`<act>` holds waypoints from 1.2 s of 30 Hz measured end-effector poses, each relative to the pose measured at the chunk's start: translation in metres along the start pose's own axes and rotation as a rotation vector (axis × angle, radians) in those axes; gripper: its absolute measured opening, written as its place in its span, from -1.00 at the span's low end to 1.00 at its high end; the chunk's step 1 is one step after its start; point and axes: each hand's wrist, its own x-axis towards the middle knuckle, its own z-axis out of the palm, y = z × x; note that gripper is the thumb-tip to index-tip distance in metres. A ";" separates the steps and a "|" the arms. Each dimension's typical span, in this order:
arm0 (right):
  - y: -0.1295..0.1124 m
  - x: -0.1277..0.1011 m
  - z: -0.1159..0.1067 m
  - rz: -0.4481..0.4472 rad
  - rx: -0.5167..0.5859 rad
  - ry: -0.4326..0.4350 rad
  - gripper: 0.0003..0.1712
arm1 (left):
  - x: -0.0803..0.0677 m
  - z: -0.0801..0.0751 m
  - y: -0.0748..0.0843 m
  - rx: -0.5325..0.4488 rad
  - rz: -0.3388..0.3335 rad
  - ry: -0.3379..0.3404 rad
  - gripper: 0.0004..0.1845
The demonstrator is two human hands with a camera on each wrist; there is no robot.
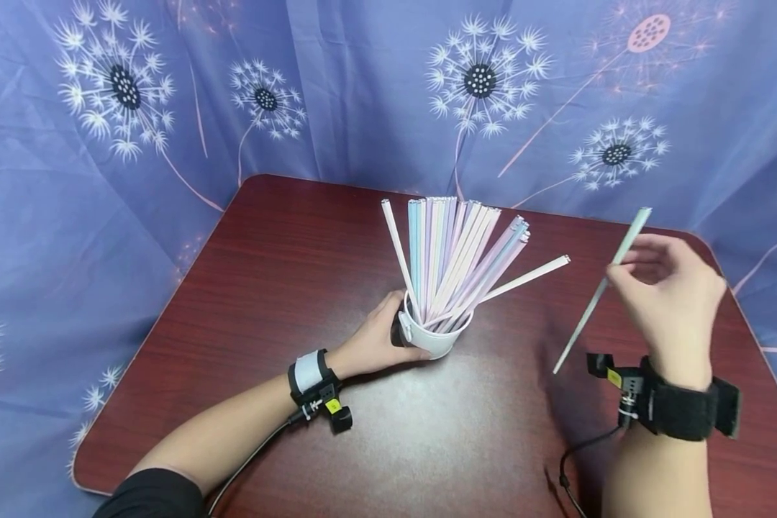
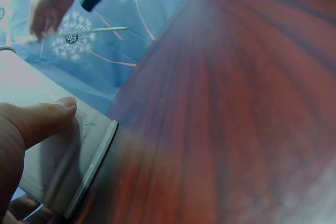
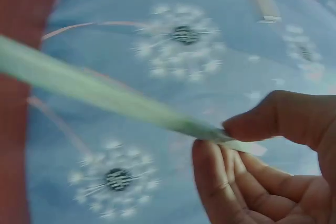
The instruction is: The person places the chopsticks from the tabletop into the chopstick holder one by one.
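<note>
My left hand [image 1: 378,342] grips a small white bucket [image 1: 435,344] from its left side, the thumb [image 2: 50,119] lying along its wall in the left wrist view. Out of the bucket fans a bunch of pastel paper straws [image 1: 453,252] in white, pink, lilac and blue. One white straw [image 1: 531,277] leans far out to the right. Off to the right, my right hand [image 1: 676,288] is raised and pinches a single pale green straw [image 1: 589,306] between thumb and fingers. That straw tilts, its lower end pointing down toward the bucket's side; it blurs in the right wrist view.
Everything stands on a dark red wooden table [image 1: 265,266] with rounded corners. A blue curtain [image 1: 375,93] with dandelion prints hangs right behind its far edge. Each wrist wears a strapped camera, with a cable [image 1: 252,460] trailing from the left one and another from the right.
</note>
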 end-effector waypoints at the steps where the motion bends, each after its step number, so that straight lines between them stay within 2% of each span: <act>1: -0.006 -0.002 -0.005 0.011 0.053 0.042 -0.62 | 0.000 0.000 0.000 0.002 0.001 0.002 0.01; 3: -0.020 -0.009 -0.013 0.011 0.185 0.109 -0.60 | 0.000 0.000 -0.001 0.007 0.005 0.005 0.01; 4: -0.027 -0.012 -0.016 -0.024 0.271 0.136 -0.61 | 0.000 0.000 -0.002 0.009 0.006 0.006 0.01; 10: -0.066 -0.029 -0.022 -0.193 0.968 0.180 -0.54 | 0.000 0.001 -0.002 0.012 0.007 0.008 0.00; 12: -0.075 -0.034 -0.021 -0.226 1.098 0.190 -0.52 | 0.000 0.001 -0.002 0.013 0.005 0.006 0.00; 15: -0.081 -0.038 -0.014 -0.293 1.181 0.188 -0.51 | 0.000 0.001 -0.002 0.013 0.004 0.002 0.01; 21: -0.094 -0.048 0.002 -0.348 1.200 0.141 -0.58 | 0.001 -0.001 0.000 0.006 -0.002 -0.003 0.00; 26: -0.099 -0.057 0.017 -0.411 1.074 0.024 -0.63 | 0.001 -0.001 0.000 0.015 0.002 0.000 0.00; 31: -0.093 -0.062 0.041 -0.478 0.868 -0.153 -0.66 | 0.001 0.000 -0.002 0.007 0.004 0.007 0.01; 34: -0.085 -0.066 0.060 -0.464 0.708 -0.214 -0.66 | 0.001 0.000 -0.002 0.002 0.011 0.006 0.03; 36: -0.083 -0.069 0.073 -0.454 0.599 -0.225 -0.66 | 0.001 0.000 -0.003 -0.002 0.019 0.006 0.03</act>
